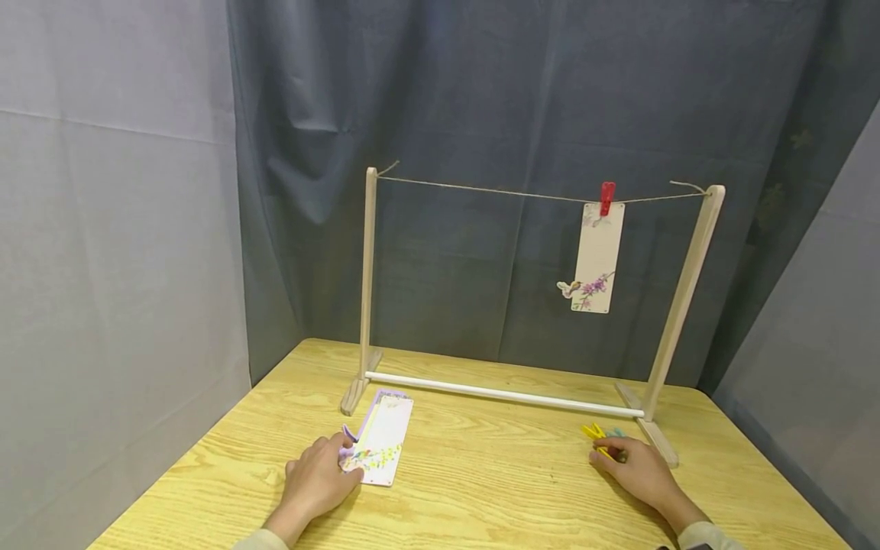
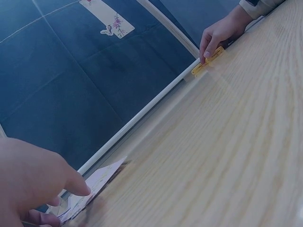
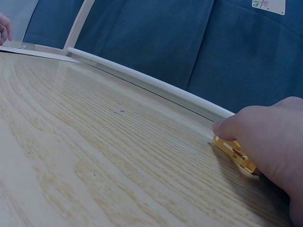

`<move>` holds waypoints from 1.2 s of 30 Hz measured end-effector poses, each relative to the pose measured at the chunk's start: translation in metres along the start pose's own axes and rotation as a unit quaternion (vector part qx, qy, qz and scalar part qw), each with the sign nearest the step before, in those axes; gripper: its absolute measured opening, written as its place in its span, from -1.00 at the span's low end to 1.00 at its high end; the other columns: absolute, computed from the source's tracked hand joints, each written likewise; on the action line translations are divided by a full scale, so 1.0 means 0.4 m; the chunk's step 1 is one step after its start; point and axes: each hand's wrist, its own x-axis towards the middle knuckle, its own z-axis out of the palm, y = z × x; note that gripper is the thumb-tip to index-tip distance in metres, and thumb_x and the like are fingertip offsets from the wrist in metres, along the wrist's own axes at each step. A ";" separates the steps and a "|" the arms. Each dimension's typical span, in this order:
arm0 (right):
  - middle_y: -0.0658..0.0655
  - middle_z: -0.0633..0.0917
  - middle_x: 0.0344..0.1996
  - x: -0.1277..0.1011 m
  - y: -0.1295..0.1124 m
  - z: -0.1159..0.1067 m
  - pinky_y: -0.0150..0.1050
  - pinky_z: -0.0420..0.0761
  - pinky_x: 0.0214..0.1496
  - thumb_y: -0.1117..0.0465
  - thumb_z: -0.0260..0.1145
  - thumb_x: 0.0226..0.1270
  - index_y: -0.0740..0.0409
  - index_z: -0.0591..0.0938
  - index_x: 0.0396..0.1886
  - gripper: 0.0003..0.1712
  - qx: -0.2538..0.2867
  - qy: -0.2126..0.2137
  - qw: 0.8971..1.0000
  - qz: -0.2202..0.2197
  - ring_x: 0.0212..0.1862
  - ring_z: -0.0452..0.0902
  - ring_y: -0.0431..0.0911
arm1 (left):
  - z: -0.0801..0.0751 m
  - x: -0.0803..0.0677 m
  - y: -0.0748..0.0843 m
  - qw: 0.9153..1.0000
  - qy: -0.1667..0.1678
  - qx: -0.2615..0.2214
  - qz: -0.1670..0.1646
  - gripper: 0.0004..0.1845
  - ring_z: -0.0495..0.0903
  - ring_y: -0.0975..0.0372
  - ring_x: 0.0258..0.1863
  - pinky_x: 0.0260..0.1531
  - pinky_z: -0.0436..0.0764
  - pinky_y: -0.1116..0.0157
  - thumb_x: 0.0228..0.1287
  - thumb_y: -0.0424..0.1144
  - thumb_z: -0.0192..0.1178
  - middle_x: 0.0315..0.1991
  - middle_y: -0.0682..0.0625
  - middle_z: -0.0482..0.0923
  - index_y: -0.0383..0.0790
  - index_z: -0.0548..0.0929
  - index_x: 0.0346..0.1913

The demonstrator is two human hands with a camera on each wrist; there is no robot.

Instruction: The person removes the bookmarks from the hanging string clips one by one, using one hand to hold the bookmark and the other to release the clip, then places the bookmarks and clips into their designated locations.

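My left hand (image 1: 318, 475) is at the lower left corner of a white bookmark (image 1: 386, 435) with yellow flowers and a small bird. Its thumb and fingers pinch that corner, and the card's edge tilts up off the table in the left wrist view. A purple-edged card (image 1: 389, 393) lies partly hidden under it. On the right, my right hand (image 1: 638, 467) pinches a yellow clothespin (image 3: 234, 153) low over the wood. Beside those fingers a pale teal clip (image 1: 615, 432) shows, mostly covered by the hand.
A wooden stand (image 1: 687, 294) with a white bottom rod (image 1: 502, 394) stands across the back of the table (image 1: 481, 473). Twine (image 1: 481, 189) runs between its posts. From it hangs a bookmark (image 1: 596, 252) with purple blossoms, held by a red clothespin (image 1: 607, 197). Dark curtains hang behind.
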 end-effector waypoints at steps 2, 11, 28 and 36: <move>-0.06 0.70 -0.32 -0.001 0.000 0.001 -0.04 0.57 -0.16 -0.09 0.45 0.39 0.17 0.79 0.03 -0.54 0.000 0.003 1.000 0.000 -0.26 0.55 -0.12 | 0.001 0.000 -0.001 1.000 0.001 0.000 0.001 -0.51 0.56 0.08 -0.22 -0.20 0.35 -0.08 0.14 -0.05 0.48 -0.19 0.02 0.58 -0.17 0.65 0.09; -0.04 0.73 -0.29 -0.002 0.004 0.004 -0.01 0.58 -0.14 -0.08 0.44 0.40 0.20 0.79 0.01 -0.55 0.005 0.012 1.000 0.005 -0.23 0.59 -0.09 | 0.004 -0.001 0.000 1.000 0.004 0.009 -0.001 -0.53 0.57 0.08 -0.23 -0.23 0.36 -0.07 0.14 -0.05 0.49 -0.19 0.01 0.59 -0.15 0.66 0.07; -0.05 0.63 -0.39 0.001 -0.001 -0.002 -0.24 0.37 -0.41 -0.02 0.44 0.41 0.26 0.75 0.07 -0.53 0.045 0.024 0.999 0.013 -0.45 0.35 -0.12 | 0.000 -0.002 0.001 1.000 0.007 -0.002 0.001 -0.54 0.55 0.07 -0.21 -0.22 0.34 -0.06 0.16 -0.05 0.48 -0.14 -0.02 0.59 -0.16 0.66 0.07; -0.05 0.68 -0.33 0.007 0.002 -0.006 -0.13 0.50 -0.22 0.02 0.44 0.42 0.25 0.75 0.10 -0.56 0.052 0.051 0.997 0.014 -0.29 0.48 -0.08 | 0.003 0.006 0.003 1.000 0.019 -0.003 -0.002 -0.56 0.55 0.10 -0.24 -0.23 0.33 -0.03 0.16 -0.04 0.48 -0.18 0.02 0.58 -0.10 0.67 0.06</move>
